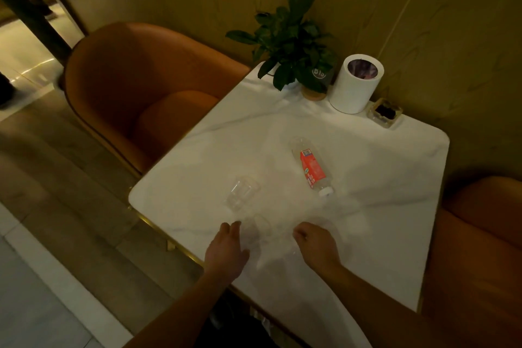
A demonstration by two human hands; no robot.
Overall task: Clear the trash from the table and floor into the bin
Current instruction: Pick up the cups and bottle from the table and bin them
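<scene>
A clear plastic bottle (312,168) with a red label and white cap lies on its side in the middle of the white marble table (395,220). A clear plastic cup (241,192) lies tipped over to its left. Another faint clear plastic item (261,230) rests between my hands near the front edge. My left hand (227,248) hovers just left of it with fingers apart, fingertips close to it. My right hand (317,246) is to its right with fingers curled; whether it grips anything is unclear. A small white round bin (354,87) stands at the table's back edge.
A potted plant (293,42) stands left of the bin and a glass ashtray (385,113) to its right, all against the wall. An orange armchair (141,87) sits to the table's left, another orange seat (480,248) on the right. Tiled floor (56,234) runs along the left.
</scene>
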